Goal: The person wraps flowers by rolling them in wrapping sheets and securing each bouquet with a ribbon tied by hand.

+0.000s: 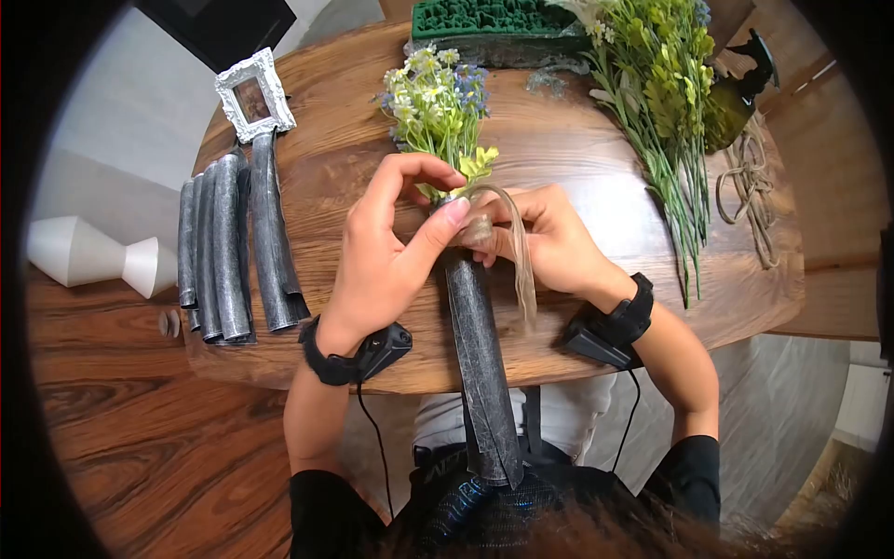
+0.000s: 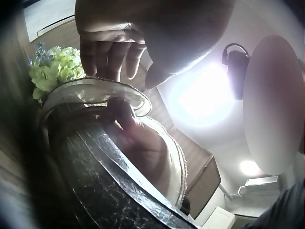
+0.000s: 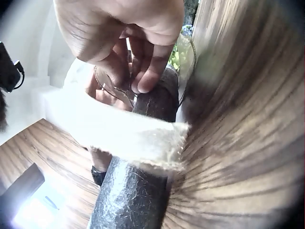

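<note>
A bouquet of small white and blue flowers (image 1: 428, 107) sticks out of the top of a long dark grey marbled wrap (image 1: 480, 345), which extends from the table toward the person's lap. Around the wrap's upper end goes a sheer beige ribbon (image 1: 523, 270), looped, one tail hanging to the right. My right hand (image 1: 549, 238) pinches the ribbon at the wrap between thumb and fingers (image 3: 147, 81). My left hand (image 1: 382, 252) is at the loop from the other side, its thumb apart from the fingers (image 2: 114, 59) in the left wrist view.
Several rolled dark grey wraps (image 1: 223, 252) lie at the left below a white ornate frame (image 1: 254, 96). Loose flower stems (image 1: 675, 177), a twine bundle (image 1: 750, 191) and a dark spray bottle (image 1: 736, 107) lie at the right. A green block (image 1: 498, 20) stands at the back.
</note>
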Available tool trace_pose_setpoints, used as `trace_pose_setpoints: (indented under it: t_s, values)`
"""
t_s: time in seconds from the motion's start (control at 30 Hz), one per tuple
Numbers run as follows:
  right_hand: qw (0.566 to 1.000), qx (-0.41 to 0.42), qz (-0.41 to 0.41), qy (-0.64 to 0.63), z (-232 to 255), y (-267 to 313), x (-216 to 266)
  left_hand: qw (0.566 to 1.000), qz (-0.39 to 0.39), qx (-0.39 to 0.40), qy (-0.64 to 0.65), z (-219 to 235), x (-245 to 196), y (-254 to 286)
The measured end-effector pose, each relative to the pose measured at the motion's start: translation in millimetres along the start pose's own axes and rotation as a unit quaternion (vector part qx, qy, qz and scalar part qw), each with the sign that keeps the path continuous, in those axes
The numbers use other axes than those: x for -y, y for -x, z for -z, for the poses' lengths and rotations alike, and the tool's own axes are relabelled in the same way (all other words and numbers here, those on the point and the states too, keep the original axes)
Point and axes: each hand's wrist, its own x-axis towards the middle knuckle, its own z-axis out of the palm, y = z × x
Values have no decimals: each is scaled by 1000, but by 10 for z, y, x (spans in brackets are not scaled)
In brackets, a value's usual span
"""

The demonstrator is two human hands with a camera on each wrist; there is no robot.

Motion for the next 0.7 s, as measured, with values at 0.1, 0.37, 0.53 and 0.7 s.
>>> trace_pose_setpoints:
  t_s: [0.1,0.37,0.53,0.7]
  values:
    - [1000,18,-20,4,18,-5,26,999,44,-1,25,45,54,-13]
    - [999,-10,-45,0,12,-9,20,947,86,-149,270,298,32,-13]
    - [998,-46,-36,-16,0,-15,26,865,49,-244,435,915,253,10]
    - [997,-61,-36,0,9,-26,37,865,83,-494,42,967,383,-124]
